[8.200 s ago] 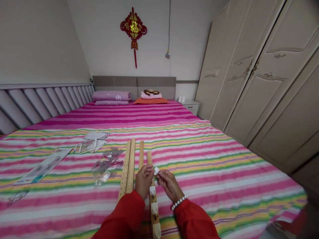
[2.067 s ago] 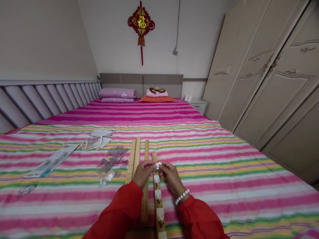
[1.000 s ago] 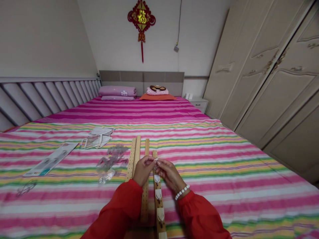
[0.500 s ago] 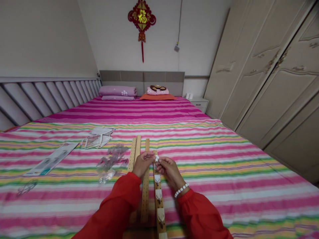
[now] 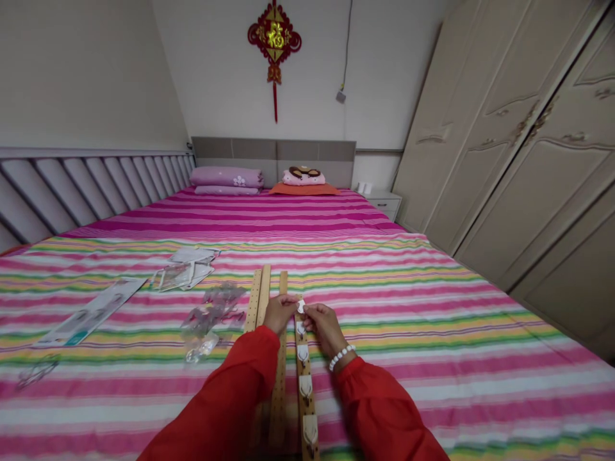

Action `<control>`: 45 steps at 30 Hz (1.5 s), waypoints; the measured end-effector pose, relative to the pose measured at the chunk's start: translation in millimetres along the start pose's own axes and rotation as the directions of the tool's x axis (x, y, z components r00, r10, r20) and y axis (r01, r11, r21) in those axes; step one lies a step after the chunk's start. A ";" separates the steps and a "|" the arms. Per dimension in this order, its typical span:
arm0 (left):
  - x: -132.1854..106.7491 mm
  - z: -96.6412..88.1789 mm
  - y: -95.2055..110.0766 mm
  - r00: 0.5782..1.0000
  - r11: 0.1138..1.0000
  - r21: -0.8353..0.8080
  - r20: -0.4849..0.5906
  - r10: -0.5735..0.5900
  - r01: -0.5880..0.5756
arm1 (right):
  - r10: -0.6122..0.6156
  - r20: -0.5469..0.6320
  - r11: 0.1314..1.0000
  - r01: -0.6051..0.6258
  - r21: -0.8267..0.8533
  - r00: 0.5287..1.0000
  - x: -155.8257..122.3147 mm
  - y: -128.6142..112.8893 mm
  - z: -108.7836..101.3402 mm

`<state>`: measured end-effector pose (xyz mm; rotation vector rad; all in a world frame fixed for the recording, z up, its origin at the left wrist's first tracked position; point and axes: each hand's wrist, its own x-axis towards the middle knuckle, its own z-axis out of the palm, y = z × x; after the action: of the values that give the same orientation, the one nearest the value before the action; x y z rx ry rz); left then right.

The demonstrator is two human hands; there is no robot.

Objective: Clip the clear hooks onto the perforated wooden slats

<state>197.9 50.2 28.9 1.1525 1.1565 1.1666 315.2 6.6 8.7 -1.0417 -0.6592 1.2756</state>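
A narrow wooden strip [image 5: 307, 368] with holes lies lengthwise on the bed, carrying a row of white hooks [image 5: 305, 387] with metal prongs. At its far end, both hands pinch a small white hook [image 5: 301, 307] against the strip. My left hand [image 5: 280, 314] holds the hook's left side with closed fingertips. From the right, my right hand [image 5: 327, 325] grips its other side, a white bead bracelet around the wrist. Several more perforated wooden strips [image 5: 278, 378] lie to the left, partly under my left arm.
Left of the strips lie crumpled clear plastic bags [image 5: 214, 314], flat packets [image 5: 187, 269], a long hook package [image 5: 91, 314] and a thin wire-like item [image 5: 39, 370]. All rest on a striped bedsheet [image 5: 432, 346]. Folded bedding [image 5: 228, 179] sits by the headboard; a wardrobe [image 5: 519, 147] stands right.
The white hook between my fingers has come down flat onto the strip's far end. My hands have shifted only slightly, and the camera view has moved a little.
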 end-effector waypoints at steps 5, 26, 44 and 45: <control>9.1 2.0 -6.4 0.999 0.979 0.201 -0.033 0.044 -0.036 | -0.025 -0.055 0.997 0.020 -0.081 0.998 6.7 8.6 1.5; 10.9 8.4 -27.4 0.953 0.667 0.700 0.066 0.295 -0.255 | 0.152 -0.138 0.976 -0.171 -0.138 0.979 30.7 14.6 1.2; -7.6 2.0 -19.3 0.884 0.273 0.859 0.348 0.310 -0.434 | 0.123 -0.192 0.975 -0.155 -0.158 0.974 28.9 18.5 4.2; -8.6 1.3 -18.9 0.889 0.267 0.862 0.355 0.289 -0.431 | 0.120 -0.197 0.974 -0.154 -0.164 0.973 29.4 19.4 4.4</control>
<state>199.9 40.7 10.5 2.4828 1.5519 0.6222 309.1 35.4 -11.1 -1.3571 -0.5727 1.2351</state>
